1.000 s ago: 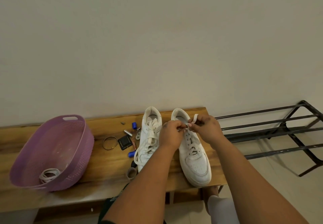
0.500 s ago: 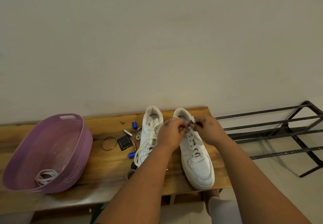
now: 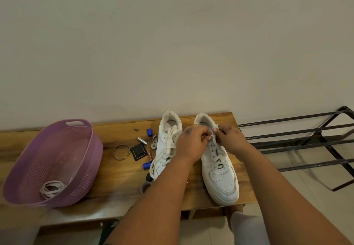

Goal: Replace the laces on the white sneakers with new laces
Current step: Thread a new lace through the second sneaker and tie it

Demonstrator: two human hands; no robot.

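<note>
Working at the top eyelets of the right sneaker (image 3: 220, 170), the left hand (image 3: 191, 145) and right hand (image 3: 230, 139) each pinch the white lace (image 3: 213, 136) between curled fingertips. Whether this is untying or final tightening cannot be told; the next move probably calls for an even pull on both ends. The shoe sits at 5 o'clock on the bench (image 3: 118, 170), toe toward the person, laced and clean. The left sneaker (image 3: 165, 145), at its 9 o'clock, has loose laces.
</note>
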